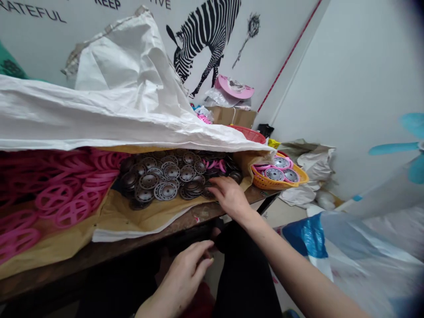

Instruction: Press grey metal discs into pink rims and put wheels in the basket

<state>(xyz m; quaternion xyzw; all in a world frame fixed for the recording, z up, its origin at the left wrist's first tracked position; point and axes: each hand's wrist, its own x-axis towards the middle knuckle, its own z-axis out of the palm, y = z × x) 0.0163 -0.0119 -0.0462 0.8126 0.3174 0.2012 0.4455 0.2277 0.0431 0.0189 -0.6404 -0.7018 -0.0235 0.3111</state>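
Observation:
My right hand [232, 197] reaches to the right end of a pile of grey wheel discs [167, 190], its fingers apart and touching the discs at the edge. Over my lap, below the table edge, my left hand [190, 269] has its fingers bent and the thumb close to them; nothing shows in it. Pink spoked rings [72, 213] lie in a heap at the left. A few pink pieces [215, 165] sit among the discs near my right hand. Discs and rings lie on brown paper [122, 221] under a white sack.
The white sack [132, 119] hangs over the back of the table [179, 225]. An orange basket [265, 182] at the table's right end holds pink rings with grey discs. Behind stand a red basket [248, 132] and a cardboard box [228, 116]. Plastic bags [374, 251] lie right; a blue fan [415, 148] stands there.

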